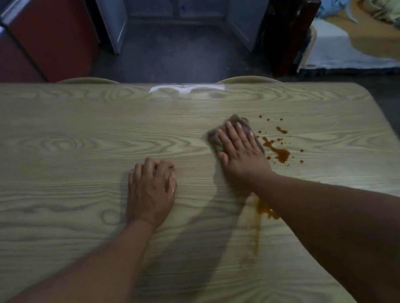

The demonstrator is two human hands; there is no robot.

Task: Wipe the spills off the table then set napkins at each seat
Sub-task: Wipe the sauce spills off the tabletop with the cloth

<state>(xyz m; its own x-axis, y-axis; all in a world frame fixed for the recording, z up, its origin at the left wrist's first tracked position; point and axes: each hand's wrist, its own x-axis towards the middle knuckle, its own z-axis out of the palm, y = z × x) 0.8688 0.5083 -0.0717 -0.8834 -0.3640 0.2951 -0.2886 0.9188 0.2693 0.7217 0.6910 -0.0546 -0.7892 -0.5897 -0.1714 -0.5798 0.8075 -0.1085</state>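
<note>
Pressing one brown cloth [232, 133] flat, the open right hand [239, 152] sits beside two orange spills [278, 151]; the left hand [151, 189] rests curled on the table [50, 147].

Wood-grain table [51, 152] with brown cloth [217, 137], orange spills [278, 151].

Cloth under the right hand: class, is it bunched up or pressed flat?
Flat. The right hand lies open, palm down, on the brown cloth, pressing it against the table.

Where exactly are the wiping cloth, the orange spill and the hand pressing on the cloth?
cloth [217, 137]: head view, bare far-left corner.
orange spill [281, 156]: head view, largest puddle right of the cloth.
right hand [242, 152]: head view, back of the hand, flat on the cloth.
</note>
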